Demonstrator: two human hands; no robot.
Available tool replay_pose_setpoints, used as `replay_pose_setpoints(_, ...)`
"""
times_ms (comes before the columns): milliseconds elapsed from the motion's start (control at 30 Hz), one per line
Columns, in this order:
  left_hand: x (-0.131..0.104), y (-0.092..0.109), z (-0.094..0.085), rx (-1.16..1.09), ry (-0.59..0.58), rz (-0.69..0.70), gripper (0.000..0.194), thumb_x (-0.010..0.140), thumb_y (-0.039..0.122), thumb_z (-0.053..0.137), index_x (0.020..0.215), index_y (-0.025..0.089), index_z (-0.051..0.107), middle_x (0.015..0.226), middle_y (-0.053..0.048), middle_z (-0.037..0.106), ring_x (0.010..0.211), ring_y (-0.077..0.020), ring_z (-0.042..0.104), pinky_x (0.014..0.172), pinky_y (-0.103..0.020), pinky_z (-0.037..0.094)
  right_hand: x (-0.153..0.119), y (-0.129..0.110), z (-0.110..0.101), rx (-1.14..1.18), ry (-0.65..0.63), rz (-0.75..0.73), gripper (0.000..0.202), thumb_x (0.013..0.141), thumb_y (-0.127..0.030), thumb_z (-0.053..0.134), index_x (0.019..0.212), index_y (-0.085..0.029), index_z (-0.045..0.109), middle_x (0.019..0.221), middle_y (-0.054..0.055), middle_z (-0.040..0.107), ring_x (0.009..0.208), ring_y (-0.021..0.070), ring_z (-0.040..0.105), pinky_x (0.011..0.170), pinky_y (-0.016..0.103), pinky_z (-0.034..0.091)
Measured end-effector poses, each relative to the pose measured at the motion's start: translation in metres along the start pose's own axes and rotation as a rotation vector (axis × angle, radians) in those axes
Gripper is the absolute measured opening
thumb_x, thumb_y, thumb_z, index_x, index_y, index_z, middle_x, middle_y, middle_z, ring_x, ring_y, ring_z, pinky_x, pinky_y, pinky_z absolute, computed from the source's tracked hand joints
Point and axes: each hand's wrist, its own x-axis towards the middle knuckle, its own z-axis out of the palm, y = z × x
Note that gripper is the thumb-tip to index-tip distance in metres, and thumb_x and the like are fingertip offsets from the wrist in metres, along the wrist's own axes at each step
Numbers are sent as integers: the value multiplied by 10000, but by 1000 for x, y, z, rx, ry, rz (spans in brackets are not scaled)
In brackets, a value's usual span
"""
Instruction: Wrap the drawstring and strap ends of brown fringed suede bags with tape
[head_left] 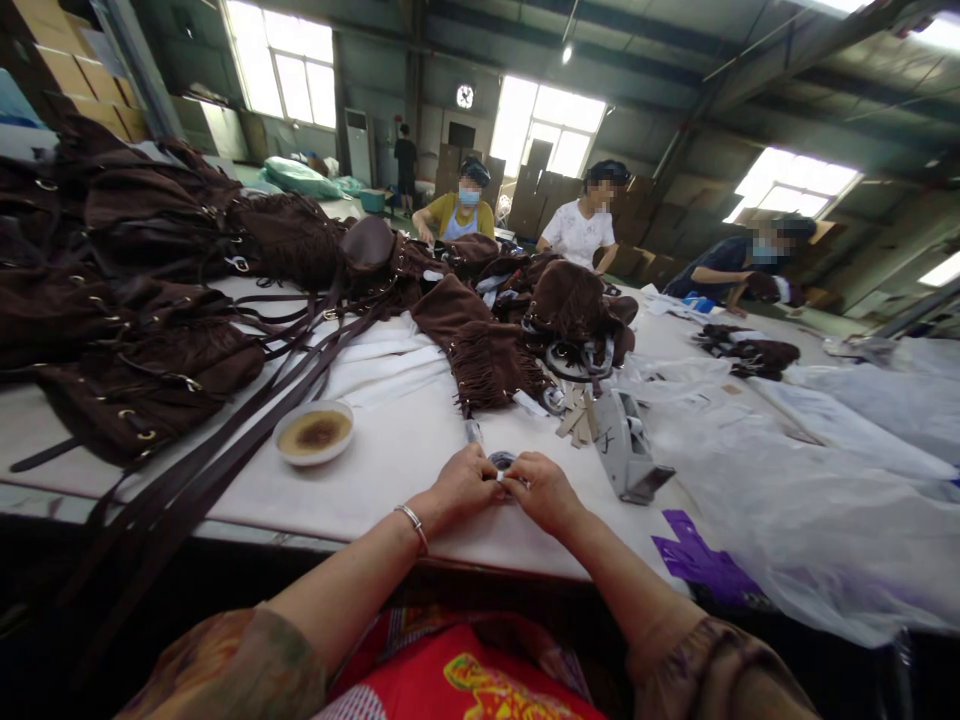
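Observation:
Near the table's front edge, my left hand (pixel 466 484) and my right hand (pixel 546 490) meet with fingertips pinched together. Between them is a small ring-shaped grey item (pixel 502 460), with a bit of white at the fingertips; its details are too small to tell. Both hands' fingers are closed on it. Just beyond lies a brown fringed suede bag (pixel 491 365). A tape dispenser (pixel 628 450) stands to the right of my right hand, beside some flat beige strips (pixel 577 417). To the left sits a white bowl (pixel 313 433) with yellowish and dark brown contents.
Brown bags (pixel 142 370) are piled at the left, their long straps (pixel 247 430) hanging over the table edge. Clear plastic sheeting (pixel 810 510) and purple tape (pixel 705 560) cover the right side. Several people work across the table (pixel 390 490).

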Motion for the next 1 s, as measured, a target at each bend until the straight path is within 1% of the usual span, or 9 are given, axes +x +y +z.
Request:
replay_pose_setpoints(100, -1, 0, -1, 5, -1, -6, 140, 775, 326, 698, 781, 208, 773, 811, -21, 549, 806, -162, 513, 708, -247, 408, 12, 1, -1, 40, -41, 141, 39, 730, -156, 693, 727, -195, 696, 756, 18, 677, 727, 170, 586, 680, 280, 432)
replay_pose_setpoints(267, 0, -1, -1, 0, -6, -13, 133, 749, 313, 715, 774, 198, 776, 815, -24, 518, 785, -162, 507, 680, -255, 406, 26, 9, -5, 97, -201, 216, 90, 641, -201, 745, 731, -195, 754, 623, -20, 688, 571, 138, 578, 531, 235, 385)
replay_pose_setpoints(367, -1, 0, 0, -12, -8, -6, 142, 763, 319, 705, 786, 202, 782, 810, -24, 504, 772, -158, 504, 676, -257, 408, 31, 12, -4, 107, -258, 246, 67, 625, -180, 735, 687, -193, 759, 584, -23, 687, 535, 129, 585, 487, 214, 366)
replay_pose_setpoints(500, -4, 1, -3, -2, 4, -2, 136, 772, 297, 690, 819, 207, 782, 845, -31, 516, 781, -160, 516, 707, -261, 427, 30, 7, -1, 42, -227, 238, 42, 664, -179, 700, 652, -192, 738, 584, -13, 680, 534, 130, 574, 488, 220, 354)
replay_pose_setpoints(567, -3, 2, -6, 38, -27, 9, 157, 780, 306, 684, 857, 207, 778, 858, -37, 525, 779, -164, 523, 710, -264, 433, 27, 3, -1, -17, -187, 203, 70, 690, -174, 676, 639, -197, 718, 612, -1, 675, 572, 142, 573, 525, 238, 362)
replay_pose_setpoints(667, 3, 3, -11, 99, -99, 63, 200, 781, 354, 696, 919, 228, 768, 875, -40, 542, 782, -169, 527, 722, -264, 435, 21, -2, -2, -112, -117, 129, 110, 736, -144, 632, 651, -196, 679, 733, 43, 676, 694, 178, 581, 616, 274, 386)
replay_pose_setpoints(767, 10, 3, -12, 121, -124, 82, 206, 783, 390, 700, 896, 229, 762, 865, -39, 558, 789, -172, 529, 731, -258, 432, 13, -5, -2, -191, -79, 34, 129, 783, -119, 599, 690, -195, 647, 826, 83, 659, 796, 212, 565, 700, 310, 404)
replay_pose_setpoints(900, 14, 5, -10, 164, -129, 75, 207, 797, 379, 678, 860, 196, 749, 848, -53, 565, 775, -181, 537, 716, -269, 430, 2, -5, 4, -378, 33, -207, 113, 843, -127, 573, 770, -189, 632, 827, 95, 635, 800, 233, 527, 723, 344, 410)
replay_pose_setpoints(1000, 13, 5, -7, 197, -119, 54, 206, 815, 382, 651, 856, 203, 744, 862, -63, 562, 756, -188, 543, 693, -285, 427, -4, -2, 8, -442, 104, -306, 142, 887, -139, 534, 794, -187, 630, 804, 87, 615, 778, 232, 501, 711, 356, 406)
